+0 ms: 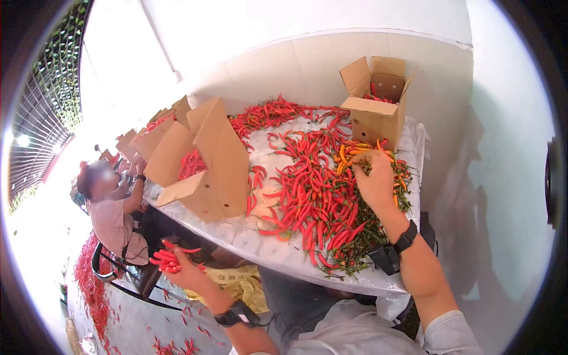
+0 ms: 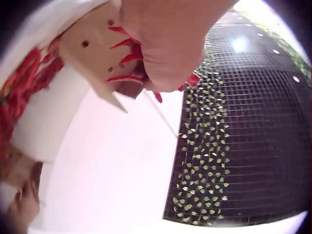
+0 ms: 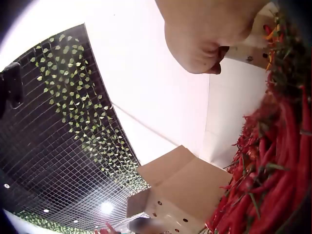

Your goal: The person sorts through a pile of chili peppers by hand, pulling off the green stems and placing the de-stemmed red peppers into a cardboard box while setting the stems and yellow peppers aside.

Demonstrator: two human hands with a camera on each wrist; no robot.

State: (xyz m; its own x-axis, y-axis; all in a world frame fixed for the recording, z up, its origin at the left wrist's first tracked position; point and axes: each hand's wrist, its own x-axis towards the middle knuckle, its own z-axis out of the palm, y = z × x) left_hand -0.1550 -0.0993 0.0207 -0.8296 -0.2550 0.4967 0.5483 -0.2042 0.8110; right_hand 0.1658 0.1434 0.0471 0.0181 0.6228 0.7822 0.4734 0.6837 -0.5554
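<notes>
My left hand (image 1: 184,273) holds a bunch of red chili peppers (image 1: 167,258) off the table's front edge. In the left wrist view, several pepper tips (image 2: 130,58) poke out past the curled fingers. On the right of the table, my right hand (image 1: 375,178) is bent over the orange chili peppers (image 1: 349,151), its fingers curled inward and close to the thumb. I cannot tell whether a pepper is between those fingertips. A large heap of red chili peppers (image 1: 316,183) lies left of this hand, with green-stemmed ones (image 1: 361,248) along its near right side.
An open cardboard box (image 1: 222,183) with red peppers stands left on the plastic-covered table (image 1: 260,251). Another box (image 1: 378,121) stands at the back right by the wall. A person (image 1: 118,207) sits at the far left. Peppers (image 1: 94,290) lie on the floor near a yellow sack (image 1: 236,284).
</notes>
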